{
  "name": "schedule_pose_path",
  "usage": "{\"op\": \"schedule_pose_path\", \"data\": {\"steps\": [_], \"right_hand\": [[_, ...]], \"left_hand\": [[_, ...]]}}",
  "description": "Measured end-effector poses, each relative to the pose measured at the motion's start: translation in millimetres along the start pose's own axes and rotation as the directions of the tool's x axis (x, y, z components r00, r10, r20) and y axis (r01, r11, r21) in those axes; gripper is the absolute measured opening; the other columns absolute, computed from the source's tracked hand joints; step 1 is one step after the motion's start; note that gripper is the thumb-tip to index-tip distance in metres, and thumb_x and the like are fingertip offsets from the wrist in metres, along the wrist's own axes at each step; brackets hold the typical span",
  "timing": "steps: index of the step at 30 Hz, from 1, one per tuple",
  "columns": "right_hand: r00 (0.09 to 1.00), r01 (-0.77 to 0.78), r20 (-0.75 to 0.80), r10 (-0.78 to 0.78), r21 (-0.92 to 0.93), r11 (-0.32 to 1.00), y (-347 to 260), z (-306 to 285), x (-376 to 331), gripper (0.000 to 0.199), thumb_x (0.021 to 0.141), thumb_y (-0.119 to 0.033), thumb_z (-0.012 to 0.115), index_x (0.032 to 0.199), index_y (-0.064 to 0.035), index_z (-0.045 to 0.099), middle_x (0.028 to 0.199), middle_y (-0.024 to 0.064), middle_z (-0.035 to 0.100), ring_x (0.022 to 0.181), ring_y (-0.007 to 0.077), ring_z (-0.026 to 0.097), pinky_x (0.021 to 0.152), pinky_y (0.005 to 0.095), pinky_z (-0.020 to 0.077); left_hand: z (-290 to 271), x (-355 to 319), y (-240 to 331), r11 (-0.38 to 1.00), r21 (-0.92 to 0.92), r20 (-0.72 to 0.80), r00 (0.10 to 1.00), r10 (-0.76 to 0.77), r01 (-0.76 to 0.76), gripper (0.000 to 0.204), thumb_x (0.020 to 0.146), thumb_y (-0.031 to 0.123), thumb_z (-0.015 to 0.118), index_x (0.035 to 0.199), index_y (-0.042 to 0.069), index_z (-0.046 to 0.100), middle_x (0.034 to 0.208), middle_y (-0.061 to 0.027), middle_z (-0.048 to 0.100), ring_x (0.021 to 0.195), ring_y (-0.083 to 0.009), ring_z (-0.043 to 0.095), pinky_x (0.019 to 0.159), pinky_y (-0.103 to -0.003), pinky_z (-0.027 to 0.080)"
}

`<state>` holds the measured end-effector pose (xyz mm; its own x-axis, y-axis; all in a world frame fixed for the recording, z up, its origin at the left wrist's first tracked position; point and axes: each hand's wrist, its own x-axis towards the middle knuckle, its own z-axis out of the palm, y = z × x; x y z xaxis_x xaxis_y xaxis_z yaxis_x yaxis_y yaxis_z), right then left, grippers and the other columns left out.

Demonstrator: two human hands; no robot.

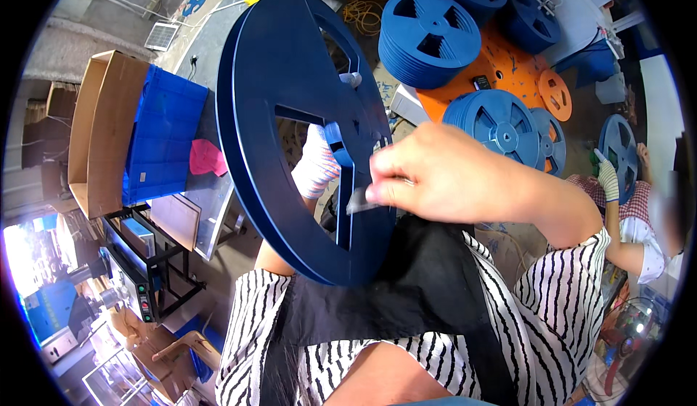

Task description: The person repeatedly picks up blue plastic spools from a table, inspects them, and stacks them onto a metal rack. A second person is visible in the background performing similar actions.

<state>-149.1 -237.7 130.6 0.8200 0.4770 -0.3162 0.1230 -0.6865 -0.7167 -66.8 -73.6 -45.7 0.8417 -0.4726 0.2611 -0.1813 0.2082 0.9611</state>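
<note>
A large dark blue plastic reel point(254, 116), two flanges with window-like cutouts, is tilted upright in front of my chest. My left hand point(316, 165), in a white knitted glove with coloured stripes, grips the reel at its hub from the far side and shows through a cutout; some of its fingers are hidden. Bare and closed, my right hand point(443, 177) pinches a small flat grey blade point(359, 202) between thumb and forefinger. The blade lies against the edge of the cutout nearest my right hand. A whitish lump point(351, 79) sits by the upper cutout.
Stacked blue reels point(428, 36) stand on an orange board point(501, 65) at the far right, with more reels point(501, 126) nearer. At left are a blue crate point(163, 134), a cardboard box point(109, 126) and a pink cloth point(208, 158). On the right, a co-worker's gloved hand point(608, 177) holds another reel point(618, 152).
</note>
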Motion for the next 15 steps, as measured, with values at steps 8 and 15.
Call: {"op": "schedule_pose_path", "data": {"steps": [8,15], "right_hand": [[0.960,0.070,-0.235,0.151,0.727,0.683,32,10,-10,0.019,0.093,-0.018,0.059,0.081,-0.0033,0.059,0.063,0.0004,0.055,0.053,0.0037,0.048,0.046,0.0180,0.0358],[0.613,0.638,-0.667,0.423,0.734,0.233,113,45,-33,0.028,0.100,-0.028,0.049,0.090,-0.0045,0.058,0.064,0.0013,0.051,0.053,0.0048,0.043,0.044,0.0174,0.0322]], "left_hand": [[4,3,-11,0.948,-0.029,-0.109,0.944,0.311,-0.316,0.072,0.071,0.012,0.083,0.132,0.008,0.045,0.125,-0.0112,0.054,0.115,-0.0221,0.056,0.092,-0.037,0.052],[4,-10,6,0.646,-0.758,0.111,0.994,-0.007,0.089,0.093,0.065,0.023,0.086,0.141,0.006,0.036,0.138,-0.0162,0.044,0.130,-0.0335,0.044,0.104,-0.048,0.045]]}}
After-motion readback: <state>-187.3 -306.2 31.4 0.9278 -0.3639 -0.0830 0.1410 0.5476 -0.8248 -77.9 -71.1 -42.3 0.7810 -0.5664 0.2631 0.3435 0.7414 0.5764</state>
